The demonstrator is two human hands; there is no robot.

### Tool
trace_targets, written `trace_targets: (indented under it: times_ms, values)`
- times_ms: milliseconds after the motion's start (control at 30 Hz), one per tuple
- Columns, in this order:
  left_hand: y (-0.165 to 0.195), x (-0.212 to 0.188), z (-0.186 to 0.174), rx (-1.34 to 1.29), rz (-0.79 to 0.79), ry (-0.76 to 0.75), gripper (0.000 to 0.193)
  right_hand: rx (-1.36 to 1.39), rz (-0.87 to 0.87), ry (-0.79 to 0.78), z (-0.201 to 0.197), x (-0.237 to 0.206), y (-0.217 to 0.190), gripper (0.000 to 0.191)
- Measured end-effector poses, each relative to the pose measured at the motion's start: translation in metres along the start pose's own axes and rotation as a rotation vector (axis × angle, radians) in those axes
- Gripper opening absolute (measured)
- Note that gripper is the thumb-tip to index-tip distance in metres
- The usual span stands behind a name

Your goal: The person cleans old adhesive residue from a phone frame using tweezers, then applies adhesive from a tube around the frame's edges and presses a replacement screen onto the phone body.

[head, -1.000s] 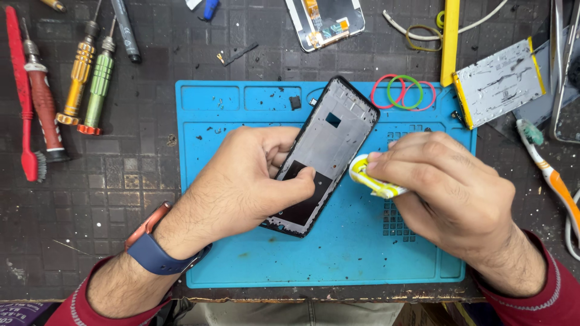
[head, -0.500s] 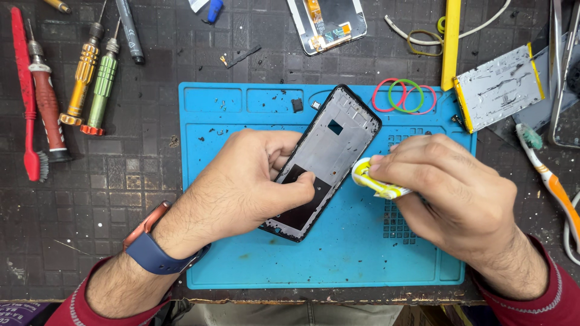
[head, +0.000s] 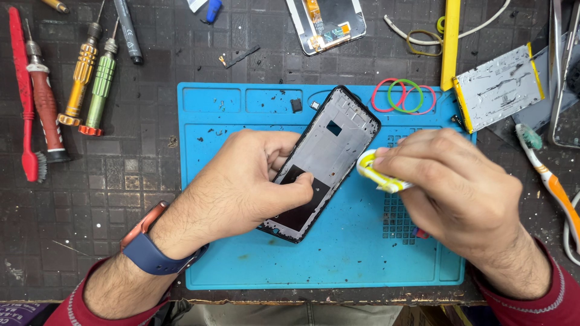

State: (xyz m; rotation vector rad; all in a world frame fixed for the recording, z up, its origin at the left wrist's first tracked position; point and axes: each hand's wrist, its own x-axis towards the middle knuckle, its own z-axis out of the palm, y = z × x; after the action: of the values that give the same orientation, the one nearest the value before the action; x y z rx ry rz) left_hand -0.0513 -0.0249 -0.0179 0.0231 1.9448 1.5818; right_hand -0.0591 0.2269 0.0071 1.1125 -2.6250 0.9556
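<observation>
Left hand (head: 241, 187) fingers clamp the phone frame (head: 326, 160) flat on the blue mat (head: 254, 253); right hand (head: 453, 193) fingers pinch a yellow-white tool (head: 377, 172) against the frame's edge. Looks like edge cleaning or prying; next calls for steady pressure along that rim.

Blue work mat (head: 241, 265) on a dark gridded bench; red, yellow and green screwdrivers (head: 84, 78) and a red brush (head: 24, 96) at far left. Screen module (head: 326, 21) at top centre; coloured rubber bands (head: 402, 95), yellow strip (head: 450, 42) and grey battery (head: 498, 87) upper right. Orange toothbrush (head: 550, 178) at right edge.
</observation>
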Motion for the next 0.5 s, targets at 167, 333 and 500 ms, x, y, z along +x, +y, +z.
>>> trace_targets:
  times_ms: [167,333,500]
  values:
    - [0.0000,0.0000,-0.0007,0.039,-0.020,-0.001,0.015,-0.053,0.051,0.013,-0.0032,0.0006,0.0014,0.032]
    - [-0.0012,0.0000,-0.0008,0.006,-0.008,-0.007,0.015,-0.044,0.038,-0.001,-0.0031,-0.0004,0.0015,0.032]
    - [-0.0017,-0.0004,-0.0009,0.003,0.005,-0.008,0.015,-0.085,0.072,0.019,-0.0041,-0.0005,0.0043,0.033]
